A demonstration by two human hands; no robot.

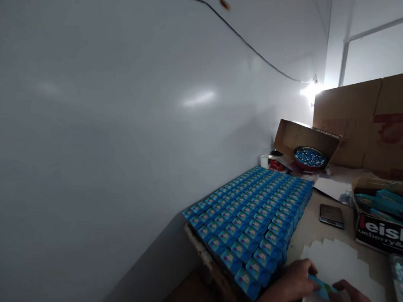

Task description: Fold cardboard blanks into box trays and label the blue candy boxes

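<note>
At the lower right, my left hand [296, 282] and my right hand [355, 301] hold a small blue box [323, 289] between them. The fingers of both hands are closed at its two ends, and part of it is hidden by them. White paper sheets [337, 259] lie fanned out on the table beneath my hands. Left of my left hand, rows of many similar blue boxes [245, 216] stand packed tightly together, each with a small printed picture on top.
A digital scale [332, 215] lies beyond the sheets. On the right stand a black printed carton [379, 234] of blue packs and a tray [395, 287] of small pale pieces. Farther back, a round bowl [308, 168] of blue-and-white pieces sits by an open cardboard box [286, 139]. A wall [105, 119] borders the left.
</note>
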